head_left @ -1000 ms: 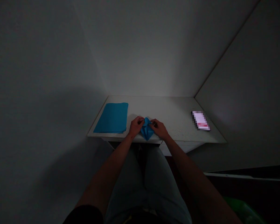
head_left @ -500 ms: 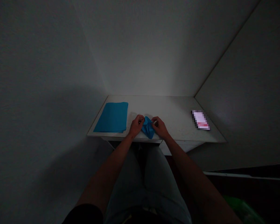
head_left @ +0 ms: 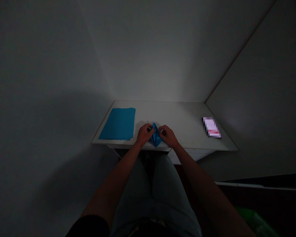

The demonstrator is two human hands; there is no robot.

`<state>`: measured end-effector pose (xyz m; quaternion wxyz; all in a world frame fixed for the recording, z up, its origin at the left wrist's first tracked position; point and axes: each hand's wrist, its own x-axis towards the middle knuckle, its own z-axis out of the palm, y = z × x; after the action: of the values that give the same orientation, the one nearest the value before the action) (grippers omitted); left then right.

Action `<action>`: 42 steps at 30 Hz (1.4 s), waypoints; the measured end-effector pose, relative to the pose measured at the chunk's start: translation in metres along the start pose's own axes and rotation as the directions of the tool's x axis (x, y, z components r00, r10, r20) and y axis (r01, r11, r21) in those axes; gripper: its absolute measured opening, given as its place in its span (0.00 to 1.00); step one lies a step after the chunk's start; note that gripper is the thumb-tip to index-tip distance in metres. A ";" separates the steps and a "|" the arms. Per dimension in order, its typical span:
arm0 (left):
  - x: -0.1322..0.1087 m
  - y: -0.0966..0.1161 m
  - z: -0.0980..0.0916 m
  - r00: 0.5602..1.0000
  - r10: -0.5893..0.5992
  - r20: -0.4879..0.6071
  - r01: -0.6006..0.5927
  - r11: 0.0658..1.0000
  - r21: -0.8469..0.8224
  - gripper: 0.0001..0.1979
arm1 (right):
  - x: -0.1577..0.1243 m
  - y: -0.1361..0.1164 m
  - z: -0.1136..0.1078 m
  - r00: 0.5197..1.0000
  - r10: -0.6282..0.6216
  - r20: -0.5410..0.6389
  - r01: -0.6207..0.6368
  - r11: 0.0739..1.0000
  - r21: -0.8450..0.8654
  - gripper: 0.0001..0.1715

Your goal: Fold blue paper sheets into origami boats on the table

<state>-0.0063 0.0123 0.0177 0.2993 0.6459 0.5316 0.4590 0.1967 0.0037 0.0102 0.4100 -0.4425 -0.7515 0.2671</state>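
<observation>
A small folded piece of blue paper is held between my two hands, close to the front edge of the white desk. My left hand pinches its left side with thumb and fingers. From the right, my right hand grips the opposite side in the same way. The paper stands partly raised, with creased flaps and a point toward me. Fingertips cover parts of its upper folds. Left of my left hand lies a stack of blue paper sheets, flat on the desk.
A phone with a lit, blurred screen lies at the desk's right end. Walls enclose the desk at the left, back and right. A green object is low at the right on the dark floor, too dim to name.
My hands have drawn slightly closer together, and the folded blue paper between them has become narrower. The sheet stack and the phone stay in place on the desk.
</observation>
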 end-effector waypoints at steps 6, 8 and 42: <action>0.004 -0.002 -0.001 0.999 -0.027 -0.038 0.024 0.997 -0.074 0.06 | -0.001 -0.001 0.001 1.000 0.006 -0.013 -0.006 1.000 0.008 0.12; 0.008 -0.002 -0.003 0.996 -0.070 -0.054 0.062 0.990 -0.126 0.06 | -0.001 0.000 0.001 0.999 0.046 0.000 -0.046 0.998 0.037 0.20; 0.006 -0.007 -0.002 0.994 -0.097 0.056 0.106 0.977 -0.186 0.20 | 0.001 0.005 0.001 0.991 -0.018 -0.130 0.001 0.991 -0.131 0.14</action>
<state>-0.0105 0.0198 0.0138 0.3946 0.5972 0.5107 0.4763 0.1979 0.0072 0.0065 0.4297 -0.4814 -0.7410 0.1857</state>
